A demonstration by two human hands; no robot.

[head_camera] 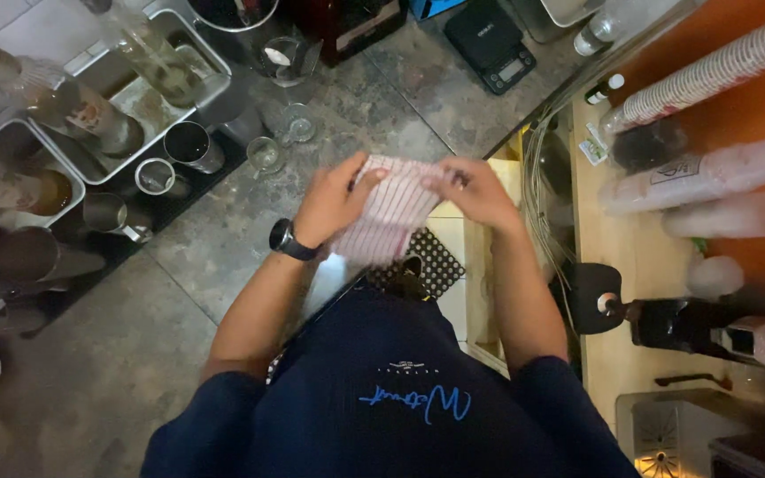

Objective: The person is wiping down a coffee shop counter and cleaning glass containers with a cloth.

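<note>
Grey stone table [223, 239] is being seen beneath both hands, where a striped cloth [389, 212] is being gripped between the left hand [334, 199] and right hand [475, 190]. Metal cups [189, 144] and small glasses [266, 154] are standing beyond the left hand; stacked paper cups [710, 71] are lying right of the right hand.

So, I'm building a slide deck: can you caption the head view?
Both hands, left hand and right hand, hold a striped cloth above a stone counter.
</note>
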